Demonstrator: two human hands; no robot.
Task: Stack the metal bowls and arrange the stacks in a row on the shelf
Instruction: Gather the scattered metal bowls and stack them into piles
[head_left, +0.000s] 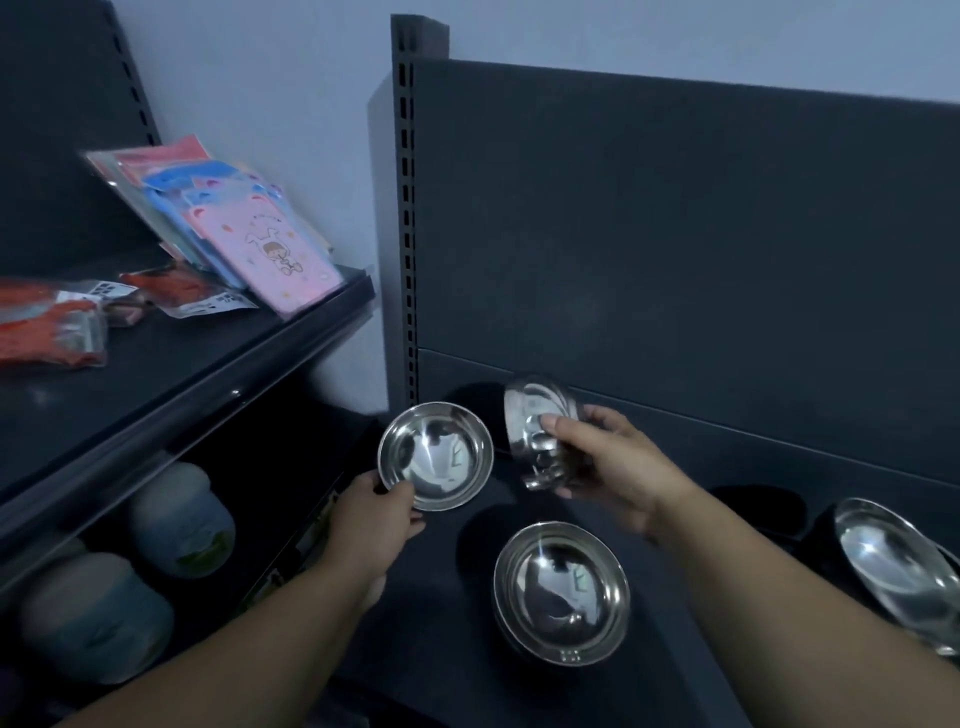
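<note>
Dark grey shop shelving fills the view under dim bluish light, seen from above by a person reaching in with both bare arms.

Nearest on the dark shelf (431, 623) sits a stack of metal bowls (561, 592), mouth up, a second rim just visible under the top one. At the right edge lies another stack (898, 561), tilted and partly cut off by the frame.

Farther in, the left hand (376, 512) pinches the near rim of a single bowl (435, 454), thumb inside and fingers beneath; its mouth faces up, and whether it is lifted clear of the shelf cannot be told. Just right of it, the right hand (602, 457) is clamped on a tilted bowl (540, 431), thumb across the outside wall, its mouth turned left toward the other bowl.

The two held bowls are close together but apart. The tilted one lies right of and slightly beyond the upright one, so nesting them probably means swinging the right hand leftward and levelling its bowl.

Beyond stands the shelf's back panel (675, 234). On a neighbouring shelf to the left lie packaged goods (260, 249).
</note>
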